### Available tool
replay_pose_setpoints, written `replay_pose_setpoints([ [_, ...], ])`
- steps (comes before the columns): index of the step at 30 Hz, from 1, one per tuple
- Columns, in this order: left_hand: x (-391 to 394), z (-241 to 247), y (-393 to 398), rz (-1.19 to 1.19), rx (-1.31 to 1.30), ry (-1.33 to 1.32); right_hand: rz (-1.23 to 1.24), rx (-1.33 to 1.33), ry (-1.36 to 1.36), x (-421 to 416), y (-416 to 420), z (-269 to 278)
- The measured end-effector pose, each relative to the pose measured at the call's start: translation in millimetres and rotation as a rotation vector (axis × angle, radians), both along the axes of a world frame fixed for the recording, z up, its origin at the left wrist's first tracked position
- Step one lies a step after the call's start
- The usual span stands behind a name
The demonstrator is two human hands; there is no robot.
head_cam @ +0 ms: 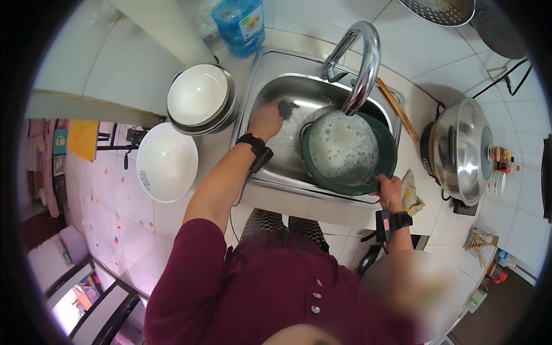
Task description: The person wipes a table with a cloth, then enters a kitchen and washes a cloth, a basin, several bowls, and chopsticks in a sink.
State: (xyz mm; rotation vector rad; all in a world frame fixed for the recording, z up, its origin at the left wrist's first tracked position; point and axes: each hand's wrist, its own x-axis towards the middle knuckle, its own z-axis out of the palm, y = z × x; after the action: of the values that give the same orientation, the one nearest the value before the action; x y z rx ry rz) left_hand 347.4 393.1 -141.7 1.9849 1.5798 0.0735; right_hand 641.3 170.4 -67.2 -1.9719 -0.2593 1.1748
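Note:
My left hand (266,121) reaches into the stainless steel sink (269,90), fingers curled on a dark grey scouring pad (287,108) that looks like steel wool. At the sink's right side, my right hand (389,189) grips the near rim of a dark green plastic basin (350,186). Foamy, cloudy water (343,144) fills much of this basin. The chrome faucet (366,64) arches over it, its spout close above the foam. Whether water is flowing from the spout, I cannot tell.
Left of the sink stand stacked bowls (197,95) and a large white bowl (167,161). Behind is a blue detergent bottle (240,28). Wooden chopsticks (397,110), a crumpled cloth (412,196) and a pan with a domed lid (459,151) lie to the right.

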Motion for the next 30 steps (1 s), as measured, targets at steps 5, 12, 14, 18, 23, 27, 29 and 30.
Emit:
replay_pose_setpoints([
  [5,-11,24,-19,0.019,0.205,-0.222,0.102,0.001,-0.062,-1,15,8],
  [12,-32,42,-38,0.042,0.21,-0.341,0.163,0.026,-0.124,5,4,33],
  [14,-37,39,-40,0.031,0.212,-0.371,0.172,0.041,-0.136,21,-7,36],
  [18,-38,51,-42,-0.015,0.208,-0.324,0.162,0.117,-0.254,33,-19,58],
  [23,-41,54,-44,-0.025,0.212,-0.332,0.401,0.089,-0.839,43,-18,93],
  [27,-43,57,-48,-0.024,0.206,-0.369,0.538,0.035,-1.229,38,-12,118],
  [29,-46,58,-50,-0.028,0.216,-0.376,0.547,-0.012,-1.29,33,-6,129],
  [30,-47,57,-50,-0.032,0.245,-0.375,0.552,-0.037,-1.323,31,-4,133],
])
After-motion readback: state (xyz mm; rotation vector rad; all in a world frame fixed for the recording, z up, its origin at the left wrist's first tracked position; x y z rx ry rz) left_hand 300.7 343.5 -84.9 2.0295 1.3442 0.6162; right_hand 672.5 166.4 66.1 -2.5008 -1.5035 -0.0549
